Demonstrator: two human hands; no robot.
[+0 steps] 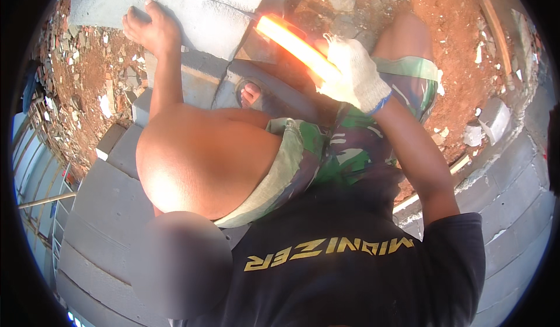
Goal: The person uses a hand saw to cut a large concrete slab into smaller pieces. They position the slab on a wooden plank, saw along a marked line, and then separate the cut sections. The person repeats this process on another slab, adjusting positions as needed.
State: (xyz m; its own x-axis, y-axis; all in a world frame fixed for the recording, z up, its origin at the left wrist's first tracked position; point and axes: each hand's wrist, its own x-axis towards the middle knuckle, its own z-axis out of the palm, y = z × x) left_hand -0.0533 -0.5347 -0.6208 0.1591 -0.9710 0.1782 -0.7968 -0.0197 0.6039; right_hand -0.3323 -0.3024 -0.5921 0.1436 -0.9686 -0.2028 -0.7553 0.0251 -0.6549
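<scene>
"What's the top?"
"A black shirt (344, 286), short sleeve (458, 234), with slanted yellow lettering (326, 253) across it."
"And below?"
"Camouflage shorts (359, 149) in green, dull brown and off-white, with a broad pale green hem (408, 69) around each leg."
"Anything on the hands?"
"The right hand (354, 70) wears a whitish knit glove (366, 85), its cuff edged with blue trim (381, 103). The left hand (153, 31) is bare."

Grey masonry blocks (213, 15) border reddish-brown ground (455, 47), which carries scattered rubble (106, 104) at the left and, at the right, a wooden strip (497, 35) and pale chunks (494, 120).
</scene>
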